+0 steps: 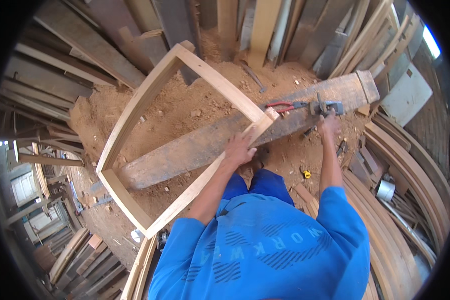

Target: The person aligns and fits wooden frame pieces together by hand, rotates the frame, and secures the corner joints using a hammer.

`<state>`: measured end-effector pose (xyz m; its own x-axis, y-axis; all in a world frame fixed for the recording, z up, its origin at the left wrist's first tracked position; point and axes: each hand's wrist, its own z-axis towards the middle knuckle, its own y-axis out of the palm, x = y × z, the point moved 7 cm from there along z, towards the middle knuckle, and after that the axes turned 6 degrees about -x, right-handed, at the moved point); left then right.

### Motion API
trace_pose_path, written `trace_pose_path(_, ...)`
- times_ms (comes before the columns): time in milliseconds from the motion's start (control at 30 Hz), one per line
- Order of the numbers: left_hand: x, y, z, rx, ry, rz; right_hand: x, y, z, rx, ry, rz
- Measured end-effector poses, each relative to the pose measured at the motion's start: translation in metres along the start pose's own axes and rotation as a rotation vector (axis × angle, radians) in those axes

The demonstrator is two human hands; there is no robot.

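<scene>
A pale wooden frame (pixel 130 117) with curved sides rests across a long thick plank (pixel 177 155), tilted toward me. My left hand (pixel 239 150) grips its near rail close to the right corner, fingers over the wood and thumb to the side. To the right, my right hand (pixel 329 126) reaches to the plank with its fingers closed at a dark metal tool (pixel 336 107), whose exact kind I cannot make out. Just left of that tool lie red-handled pliers (pixel 283 106) on the plank.
Sawdust covers the ground, where a hammer-like tool (pixel 254 77) lies beyond the plank. A yellow tape measure (pixel 306 174) sits near my knees. Boards (pixel 265 32) lean along the back. Curved timber pieces (pixel 385 215) are stacked at right, offcuts (pixel 92 260) at lower left.
</scene>
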<state>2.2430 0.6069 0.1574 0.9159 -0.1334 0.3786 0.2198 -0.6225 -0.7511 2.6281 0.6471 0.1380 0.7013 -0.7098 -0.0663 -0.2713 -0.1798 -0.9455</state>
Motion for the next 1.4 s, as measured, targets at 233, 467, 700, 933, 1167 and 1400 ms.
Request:
trace_pose_path(233, 0.016, -0.006, 0.018, 0.009, 0.005, 0.062, -0.054, -0.023, -0.066, -0.008, -0.361, 0.057)
trace_pose_path(467, -0.039, -0.005, -0.006, -0.106, -0.075, -0.371, -0.121, 0.016, -0.088, -0.190, -0.732, 0.076)
trace_pose_path(700, -0.095, 0.033, -0.072, -0.049, -0.038, -0.122, -0.214, 0.017, -0.145, -0.096, -0.765, -0.065)
trace_pose_path(933, -0.103, 0.043, -0.090, -0.006, 0.007, -0.094, -0.214, 0.051, -0.161, -0.145, -0.642, -0.204)
trace_pose_path(1167, -0.097, 0.062, -0.105, -0.177, 0.051, -0.104, -0.165, 0.063, -0.186, -0.155, -0.516, -0.094)
trace_pose_path(1400, -0.044, 0.039, -0.055, -0.166, 0.192, -0.175, -0.164, 0.045, -0.184, -0.258, -0.496, 0.000)
